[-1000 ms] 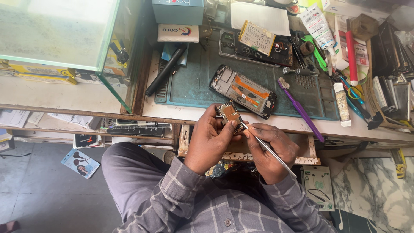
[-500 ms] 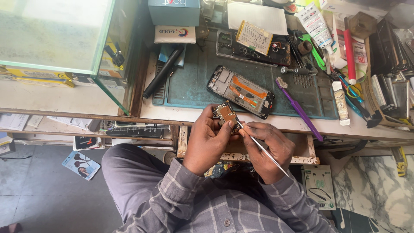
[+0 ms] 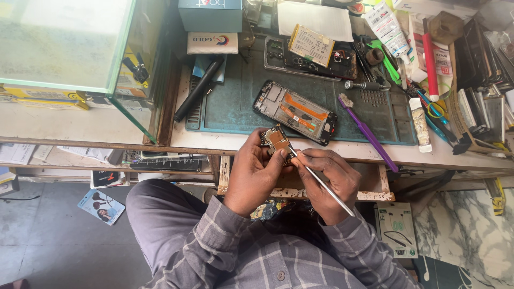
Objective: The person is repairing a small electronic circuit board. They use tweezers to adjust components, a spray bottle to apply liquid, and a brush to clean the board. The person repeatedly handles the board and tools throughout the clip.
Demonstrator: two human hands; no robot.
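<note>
My left hand (image 3: 253,174) grips a small phone circuit board (image 3: 277,141) with a copper-coloured shield, held just over the bench's front edge. My right hand (image 3: 327,179) holds thin metal tweezers (image 3: 321,182), whose tip touches the board's right side. An opened phone frame (image 3: 295,112) with an orange flex lies on the teal work mat (image 3: 235,101) just beyond my hands. I sit with my lap under the bench, in a grey checked shirt.
A purple brush (image 3: 368,130) lies right of the frame. A second opened phone with a yellow battery (image 3: 311,45), a black pen-like tool (image 3: 198,88), tubes, scissors and stacked phone parts crowd the back and right. A glass case (image 3: 69,43) stands left.
My hands and the board stay in nearly the same place; the tweezers' tip has shifted slightly on the board. The view moved a little.
</note>
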